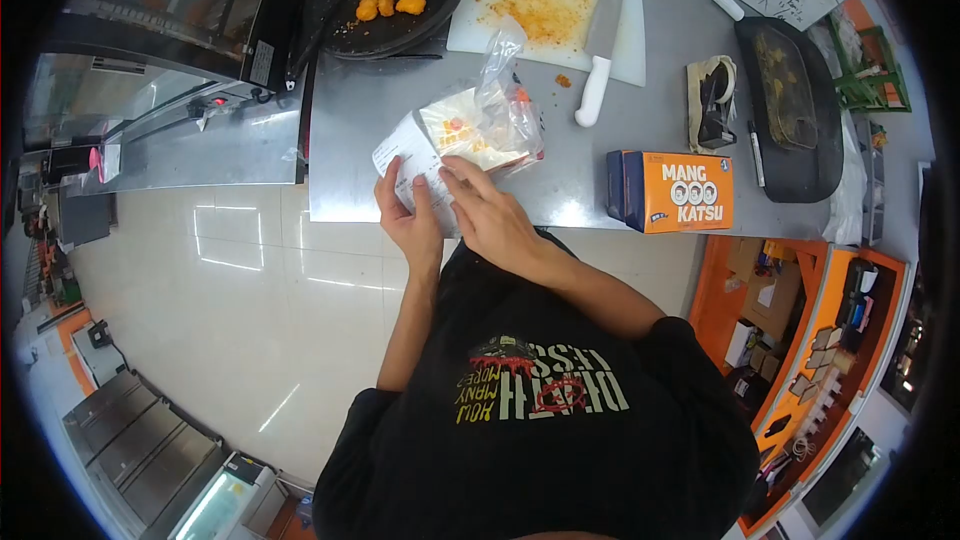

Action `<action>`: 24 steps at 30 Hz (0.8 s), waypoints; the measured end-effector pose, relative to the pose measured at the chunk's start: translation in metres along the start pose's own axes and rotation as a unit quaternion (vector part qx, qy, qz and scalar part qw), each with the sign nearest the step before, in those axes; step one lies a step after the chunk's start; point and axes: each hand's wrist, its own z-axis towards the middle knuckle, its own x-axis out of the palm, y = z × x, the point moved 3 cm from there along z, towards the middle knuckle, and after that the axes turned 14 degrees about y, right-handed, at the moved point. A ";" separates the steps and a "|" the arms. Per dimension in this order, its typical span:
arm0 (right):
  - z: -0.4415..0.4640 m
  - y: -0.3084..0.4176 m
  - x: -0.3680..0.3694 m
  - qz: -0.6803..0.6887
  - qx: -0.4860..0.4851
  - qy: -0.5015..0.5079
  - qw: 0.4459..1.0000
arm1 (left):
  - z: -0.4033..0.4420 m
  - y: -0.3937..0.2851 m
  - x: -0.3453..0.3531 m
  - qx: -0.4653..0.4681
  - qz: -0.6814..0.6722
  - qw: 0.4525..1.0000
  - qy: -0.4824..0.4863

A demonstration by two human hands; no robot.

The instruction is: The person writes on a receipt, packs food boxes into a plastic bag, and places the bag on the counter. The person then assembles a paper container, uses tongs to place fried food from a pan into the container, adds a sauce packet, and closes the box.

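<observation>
A white printed receipt [405, 152] is held at the table's front edge, tilted against a clear plastic bag. My left hand [412, 215] grips its lower left part, thumb on the printed face. From the other side, my right hand [492, 218] has its fingers closed on the receipt's right edge, close beside the bag. The plastic bag [510, 110] lies on the steel table with its top gathered upward. Inside it is a pale paper-wrapped pack [462, 130] with orange print; its contents are hidden.
An orange MANG KATSU box [685, 192] stands right of my hands. Behind lie a white-handled knife [594, 90] and a crumb-covered cutting board [545, 5]. A black pan [340, 25] holds fried pieces [387, 4]. Further right are a tape dispenser [714, 105] and a black tray [825, 175].
</observation>
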 end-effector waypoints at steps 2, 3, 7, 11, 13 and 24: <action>-0.001 -0.003 -0.004 0.018 0.012 -0.021 1.000 | 0.008 -0.015 0.007 0.030 0.019 0.999 0.026; -0.002 -0.003 -0.009 0.028 0.020 -0.034 0.999 | 0.010 -0.022 0.010 0.045 0.029 0.998 0.040; -0.004 -0.004 -0.023 0.076 0.049 -0.049 0.995 | 0.016 -0.034 0.013 0.084 0.109 0.989 0.055; -0.010 -0.001 -0.023 0.065 0.006 -0.097 0.993 | 0.024 -0.052 0.016 0.126 0.102 0.982 0.095; -0.012 -0.006 -0.017 0.056 0.020 -0.109 0.992 | 0.036 -0.049 0.016 0.089 0.133 0.975 0.155; -0.095 -0.014 -0.155 -0.052 0.140 -0.231 0.962 | 0.050 -0.032 0.036 0.154 0.435 0.873 0.159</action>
